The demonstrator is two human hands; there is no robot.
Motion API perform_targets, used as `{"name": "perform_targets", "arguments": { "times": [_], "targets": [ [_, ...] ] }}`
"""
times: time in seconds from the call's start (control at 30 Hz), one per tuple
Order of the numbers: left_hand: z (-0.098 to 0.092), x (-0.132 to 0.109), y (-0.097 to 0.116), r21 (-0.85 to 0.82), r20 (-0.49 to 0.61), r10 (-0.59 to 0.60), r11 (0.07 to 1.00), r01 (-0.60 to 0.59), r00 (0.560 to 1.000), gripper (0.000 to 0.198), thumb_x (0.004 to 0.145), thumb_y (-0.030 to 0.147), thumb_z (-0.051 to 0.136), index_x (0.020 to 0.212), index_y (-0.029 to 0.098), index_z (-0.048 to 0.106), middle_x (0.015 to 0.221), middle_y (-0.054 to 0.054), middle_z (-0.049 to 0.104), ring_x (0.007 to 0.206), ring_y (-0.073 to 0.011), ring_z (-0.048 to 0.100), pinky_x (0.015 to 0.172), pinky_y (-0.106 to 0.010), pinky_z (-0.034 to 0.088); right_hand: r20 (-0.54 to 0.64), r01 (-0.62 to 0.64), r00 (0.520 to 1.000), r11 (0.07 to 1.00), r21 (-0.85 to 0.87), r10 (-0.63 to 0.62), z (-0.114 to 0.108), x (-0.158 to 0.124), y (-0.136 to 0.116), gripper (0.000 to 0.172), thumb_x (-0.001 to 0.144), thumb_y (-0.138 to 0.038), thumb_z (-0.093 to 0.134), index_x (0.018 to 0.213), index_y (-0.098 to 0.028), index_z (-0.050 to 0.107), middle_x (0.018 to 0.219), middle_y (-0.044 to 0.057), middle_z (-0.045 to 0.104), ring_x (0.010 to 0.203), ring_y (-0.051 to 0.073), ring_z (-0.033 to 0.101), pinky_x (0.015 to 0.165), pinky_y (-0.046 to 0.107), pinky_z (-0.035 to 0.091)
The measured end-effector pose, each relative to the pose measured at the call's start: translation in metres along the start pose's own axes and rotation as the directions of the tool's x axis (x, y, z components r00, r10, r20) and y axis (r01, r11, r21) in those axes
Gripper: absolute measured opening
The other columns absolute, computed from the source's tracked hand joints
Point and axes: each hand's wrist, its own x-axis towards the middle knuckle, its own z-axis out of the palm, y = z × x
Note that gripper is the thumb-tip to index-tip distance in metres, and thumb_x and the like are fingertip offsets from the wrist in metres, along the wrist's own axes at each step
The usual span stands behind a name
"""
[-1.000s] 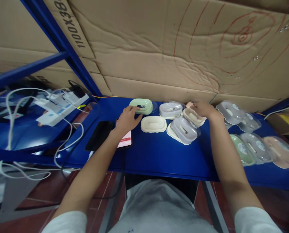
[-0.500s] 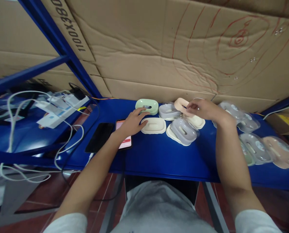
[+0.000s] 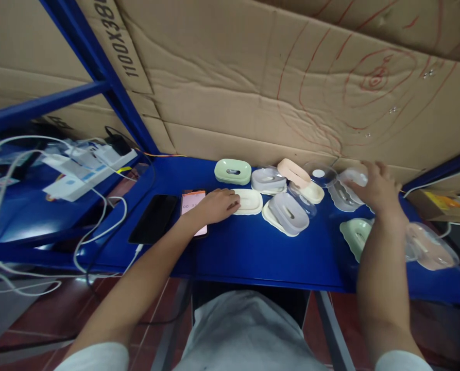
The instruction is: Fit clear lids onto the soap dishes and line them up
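Observation:
My left hand point(image 3: 220, 205) has its fingers bunched and curled over the left end of a cream soap-dish tray point(image 3: 249, 202). To the right, my right hand point(image 3: 382, 188) has its fingers spread above a grey soap dish with a clear cover point(image 3: 345, 196); whether it touches the cover is unclear. A light green soap dish point(image 3: 233, 171) sits behind the cream tray. Between my hands are a grey soap dish point(image 3: 269, 180), a peach soap dish point(image 3: 293, 173) tilted on other pieces, and another grey soap dish point(image 3: 289, 213) on a cream tray.
A lit phone point(image 3: 194, 198) and a dark phone point(image 3: 153, 219) lie left of the dishes. A power strip with white cables point(image 3: 86, 172) is farther left. Green point(image 3: 356, 234) and peach covered dishes point(image 3: 432, 247) flank my right forearm. Cardboard point(image 3: 230, 103) stands behind the blue table.
My right hand has left the peach dish and moved right to the covered grey dish. My left hand has drawn back from the green dish, its fingers closing on the cream tray's end.

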Motion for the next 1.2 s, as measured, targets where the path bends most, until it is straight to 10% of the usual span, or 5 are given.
{"name": "perform_targets", "arguments": {
  "times": [0.2,0.77,0.93,1.07,1.2],
  "targets": [
    [0.0,0.001,0.001,0.046,0.018,0.011,0.999,-0.011,1.0,0.024,0.104,0.031,0.051,0.094,0.022,0.072,0.096,-0.007,0.072,0.089,-0.0237,0.068,0.082,-0.035,0.049,0.144,-0.182,0.977,0.965,0.188,0.157,0.033,0.014,0.042,0.067,0.094,-0.059,0.061,0.155,-0.03,0.055,0.153,0.027,0.057,0.139,0.044,0.056,0.105,0.054,0.044],
    [-0.01,0.001,0.012,-0.029,-0.003,-0.005,1.0,0.005,1.0,0.021,0.103,0.025,0.054,0.096,0.02,0.073,0.101,-0.008,0.072,0.095,-0.0242,0.069,0.087,-0.036,0.049,-0.136,-0.132,0.968,0.892,0.431,0.209,0.041,0.007,0.009,0.06,0.089,-0.043,0.071,0.14,-0.012,0.067,0.137,0.025,0.067,0.133,0.037,0.06,0.115,0.047,0.042],
    [-0.011,0.0,0.02,-0.211,-0.066,-0.056,0.977,0.041,0.996,0.023,0.105,0.033,0.055,0.118,0.022,0.072,0.113,-0.008,0.073,0.103,-0.0243,0.07,0.092,-0.037,0.053,-0.149,0.001,0.98,0.74,0.672,0.134,0.029,0.002,-0.01,0.063,0.096,-0.055,0.064,0.148,-0.019,0.061,0.144,0.017,0.067,0.109,0.025,0.073,0.094,0.039,0.059],
    [-0.006,0.005,0.031,-0.842,-0.074,-0.142,0.539,0.014,0.987,0.074,0.097,0.047,0.074,0.161,0.032,0.041,0.149,-0.014,0.06,0.121,-0.028,0.067,0.097,-0.043,0.056,-0.169,0.229,0.966,0.345,0.911,-0.195,0.017,-0.027,-0.076,0.065,0.088,-0.058,0.076,0.144,-0.027,0.063,0.15,0.011,0.064,0.116,0.025,0.071,0.093,0.039,0.062],
    [-0.004,0.012,0.036,-0.999,-0.039,-0.262,0.007,-0.039,0.964,0.104,0.083,0.041,0.091,0.166,0.044,0.028,0.168,-0.014,0.04,0.139,-0.0358,0.058,0.109,-0.054,0.052,-0.144,0.328,0.791,0.215,0.92,-0.594,-0.002,-0.056,-0.15,0.057,0.087,-0.056,0.079,0.137,-0.031,0.068,0.145,0.007,0.066,0.128,0.027,0.066,0.095,0.039,0.062]
  ]
}}
